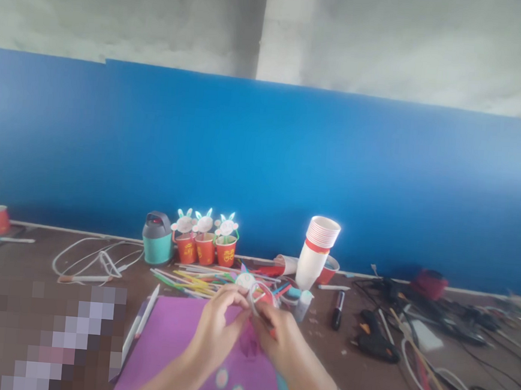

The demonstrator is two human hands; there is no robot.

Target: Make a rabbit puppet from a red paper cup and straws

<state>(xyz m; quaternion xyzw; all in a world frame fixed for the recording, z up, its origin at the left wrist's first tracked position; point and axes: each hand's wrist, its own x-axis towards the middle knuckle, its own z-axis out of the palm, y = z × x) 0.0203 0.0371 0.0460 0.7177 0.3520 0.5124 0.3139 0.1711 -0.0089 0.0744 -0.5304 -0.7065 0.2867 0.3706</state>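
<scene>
Both of my hands meet over a purple sheet [172,338] near the table's front. My left hand [218,327] is closed, its fingers pinching a small white round paper piece [245,280] with a thin white loop. My right hand [276,334] is closed too, fingers pressed on the same piece from the right. Just beyond them lie several coloured drinking straws [190,279]. Three red paper cups with white bunny cut-outs [205,242] stand at the back by the blue wall.
A stack of white and red paper cups [317,250] leans right of centre. A teal and grey container [156,238] stands left of the bunny cups. A black glue gun [373,342], a black marker [338,309] and tangled cables [457,330] lie at right. White cord [93,257] lies at left.
</scene>
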